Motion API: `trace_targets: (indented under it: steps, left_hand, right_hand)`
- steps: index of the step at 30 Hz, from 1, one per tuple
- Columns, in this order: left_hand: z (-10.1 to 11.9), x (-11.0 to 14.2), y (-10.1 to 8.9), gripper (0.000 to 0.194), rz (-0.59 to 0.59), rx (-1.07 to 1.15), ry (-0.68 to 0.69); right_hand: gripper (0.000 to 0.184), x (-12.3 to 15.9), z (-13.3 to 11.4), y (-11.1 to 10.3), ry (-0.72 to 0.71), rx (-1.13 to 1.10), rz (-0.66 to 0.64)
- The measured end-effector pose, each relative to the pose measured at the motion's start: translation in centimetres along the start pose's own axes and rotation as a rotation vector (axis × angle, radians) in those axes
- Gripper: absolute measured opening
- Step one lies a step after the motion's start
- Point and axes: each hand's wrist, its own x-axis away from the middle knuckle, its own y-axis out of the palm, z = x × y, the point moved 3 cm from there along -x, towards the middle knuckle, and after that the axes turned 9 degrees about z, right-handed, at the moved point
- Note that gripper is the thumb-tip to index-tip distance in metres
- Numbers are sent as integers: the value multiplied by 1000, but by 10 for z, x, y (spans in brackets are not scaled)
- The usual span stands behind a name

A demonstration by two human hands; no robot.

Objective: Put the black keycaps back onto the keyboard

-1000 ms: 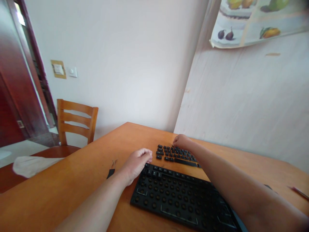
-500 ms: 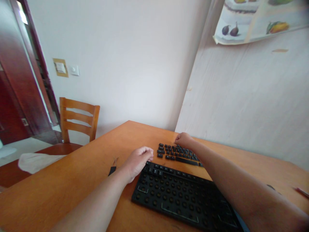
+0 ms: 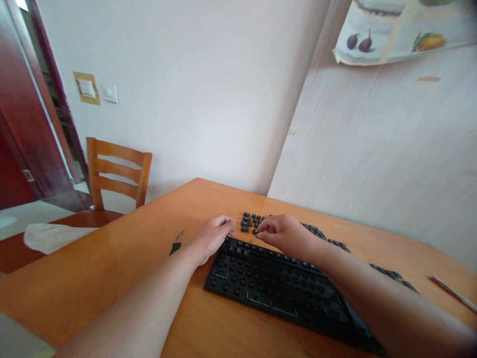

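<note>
A black keyboard lies on the wooden table, most of its key positions bare, with a few keycaps fitted along the top-left rows. My left hand rests against its top-left corner, fingers curled and pressed together; whatever they hold is hidden. Over the keyboard's far edge is my right hand, thumb and forefinger in a pinch; anything between them is too small to make out. Its fingertips are beside the loose black keycaps, laid out in rows behind the keyboard and partly covered by this hand.
A keycap puller with wire loops and a black handle lies left of my left forearm. More keycaps and a pencil-like stick lie to the right. A wooden chair stands beyond the table's left edge.
My right hand has come nearer from the far keycap rows, to the keyboard's far edge, still pinched. My left hand stays at the keyboard corner. The view has shifted slightly.
</note>
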Motion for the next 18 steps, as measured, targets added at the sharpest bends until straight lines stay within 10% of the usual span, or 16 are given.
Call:
trace_targets:
  steps: [18]
  left_hand:
    - [-2, -2, 2, 28, -6, -79, 86]
  right_hand:
    - [18, 30, -20, 20, -42, 136, -83]
